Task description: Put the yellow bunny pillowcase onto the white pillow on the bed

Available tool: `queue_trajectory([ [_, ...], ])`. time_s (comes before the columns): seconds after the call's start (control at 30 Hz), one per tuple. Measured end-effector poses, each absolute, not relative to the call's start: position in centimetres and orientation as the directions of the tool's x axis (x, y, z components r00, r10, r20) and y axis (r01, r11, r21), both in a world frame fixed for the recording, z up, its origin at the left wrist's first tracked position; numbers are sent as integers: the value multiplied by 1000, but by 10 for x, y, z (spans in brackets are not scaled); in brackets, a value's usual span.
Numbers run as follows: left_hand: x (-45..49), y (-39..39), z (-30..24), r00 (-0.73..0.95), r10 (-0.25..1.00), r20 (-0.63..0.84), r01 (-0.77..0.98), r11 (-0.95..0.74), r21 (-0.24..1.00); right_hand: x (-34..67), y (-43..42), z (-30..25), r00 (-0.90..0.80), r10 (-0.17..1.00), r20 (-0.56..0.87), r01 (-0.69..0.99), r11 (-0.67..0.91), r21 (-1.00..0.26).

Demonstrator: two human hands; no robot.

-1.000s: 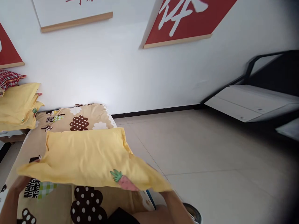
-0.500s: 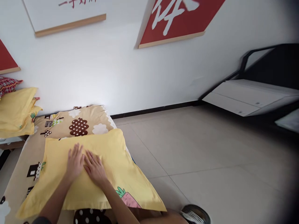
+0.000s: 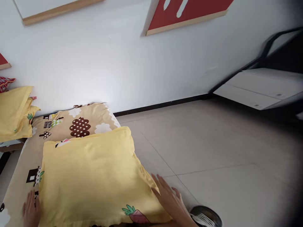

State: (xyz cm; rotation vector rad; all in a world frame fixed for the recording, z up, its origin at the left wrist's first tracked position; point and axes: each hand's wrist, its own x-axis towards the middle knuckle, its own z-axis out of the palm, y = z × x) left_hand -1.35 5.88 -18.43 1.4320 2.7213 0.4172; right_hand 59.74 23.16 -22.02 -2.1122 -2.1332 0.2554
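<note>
A plump yellow pillow (image 3: 92, 176) with a pink carrot-like print lies on a tan patterned bed sheet (image 3: 59, 132). On its left side my left hand (image 3: 31, 209) rests beside the pillow's edge, over the sheet, fingers stretched out. At the opposite side is my right hand (image 3: 169, 197), its fingers extended along the pillow's right edge and seemingly touching it. Neither hand grasps anything.
Stacked yellow pillows (image 3: 14, 110) and a red plaid cushion (image 3: 6, 83) are at the far left. A shoe (image 3: 205, 216) shows on the tiled floor (image 3: 213, 142). A black-framed piece with white panels (image 3: 260, 88) stands right. Hanging scrolls (image 3: 189, 15) are on the wall.
Both hands have left the pillow's middle and spread apart to its left and right sides. The pillow looks plumper, with its edges drawn in. The view has shifted slightly.
</note>
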Motion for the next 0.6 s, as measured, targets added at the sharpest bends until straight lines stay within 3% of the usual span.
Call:
queue_trajectory([
  [0.03,0,84,-162,-600,773,208,793,540,282,576,244,-206,-12,998,60,980,24,-198],
  [0.1,40,152,-125,-409,881,238,890,326,320,510,273,-168,-170,973,157,950,203,-235],
  [0.2,110,262,-99,-143,969,200,949,77,304,388,314,-116,-515,852,95,772,510,-379],
  [0.3,144,334,-100,60,998,32,966,-66,250,315,344,-99,-600,800,24,711,547,-441],
  [0.37,130,348,-108,24,999,-25,975,-17,222,319,364,-108,-550,835,-16,760,493,-423],
  [0.53,9,310,-172,-388,912,-133,897,407,170,429,419,-154,-201,962,-183,936,133,-327],
  [0.6,-31,292,-210,-475,880,-6,859,465,213,462,436,-172,-110,966,-233,956,38,-291],
])
